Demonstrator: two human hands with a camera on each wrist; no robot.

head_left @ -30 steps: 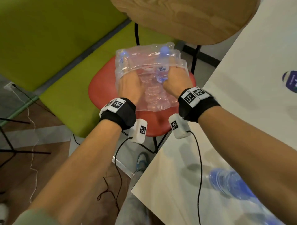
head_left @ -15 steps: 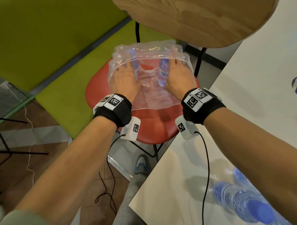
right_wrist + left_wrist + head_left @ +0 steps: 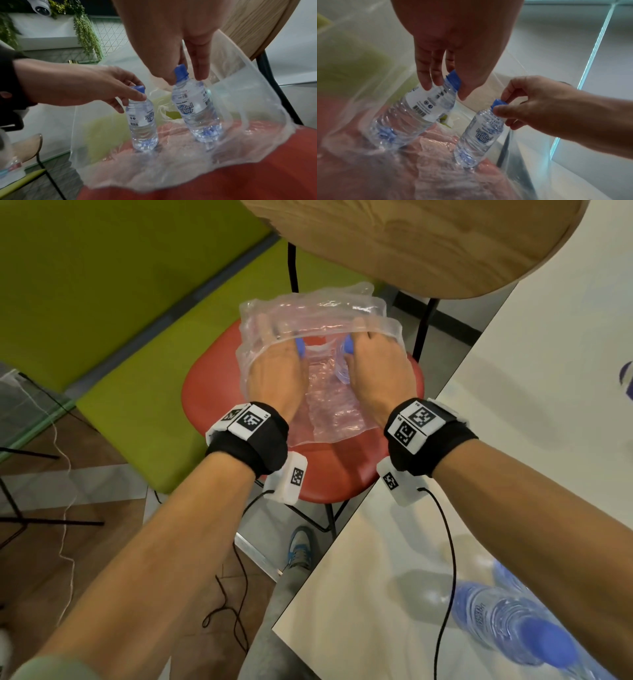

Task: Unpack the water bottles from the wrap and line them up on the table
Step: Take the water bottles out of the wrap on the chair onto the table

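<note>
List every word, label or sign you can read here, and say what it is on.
"Purified Water": label of the right-hand bottle.
"Puri... Wa...", part hidden by the curve: label of the left-hand bottle.
Barcodes and small print on both labels: too small to read.
Wrist-band markers: square codes, not words.

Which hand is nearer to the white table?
The right. The right hand pinches a bottle in the wrap on the red chair seat, on the side beside the white table; the left hand is farther away.
</note>
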